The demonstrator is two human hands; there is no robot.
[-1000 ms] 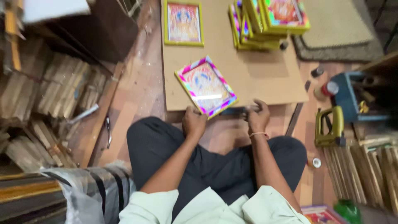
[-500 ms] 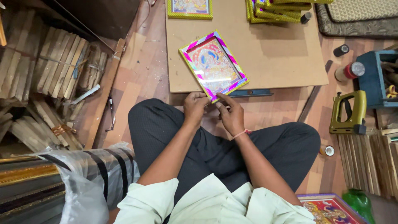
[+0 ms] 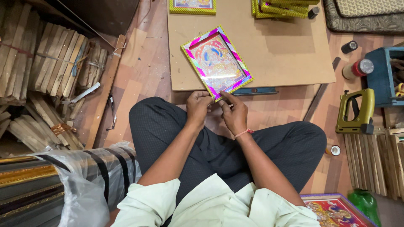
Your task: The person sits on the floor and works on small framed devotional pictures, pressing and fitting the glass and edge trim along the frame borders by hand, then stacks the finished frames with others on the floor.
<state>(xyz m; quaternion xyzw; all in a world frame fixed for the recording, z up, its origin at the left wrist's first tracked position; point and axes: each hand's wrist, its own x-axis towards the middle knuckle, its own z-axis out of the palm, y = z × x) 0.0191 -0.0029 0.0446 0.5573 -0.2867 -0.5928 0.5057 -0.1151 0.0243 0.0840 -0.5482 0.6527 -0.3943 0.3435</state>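
Wooden flooring strewn with moulding offcuts surrounds a seated, cross-legged person. Both hands, left hand point(image 3: 198, 107) and right hand point(image 3: 234, 112), are curled at the near corner of a picture frame point(image 3: 216, 62) lying tilted on a fibreboard sheet point(image 3: 286, 54); whether it is gripped cannot be told. Corner finishing is judged under way, calling for fine fingertip control. Farther right, a blue crate point(image 3: 381, 77) holds items only partly seen.

Pink-and-yellow striped picture frame point(image 3: 217, 63), tan board point(image 3: 286, 54), yellow-green staple gun point(image 3: 357, 111), dark dotted trousers point(image 3: 168, 126)
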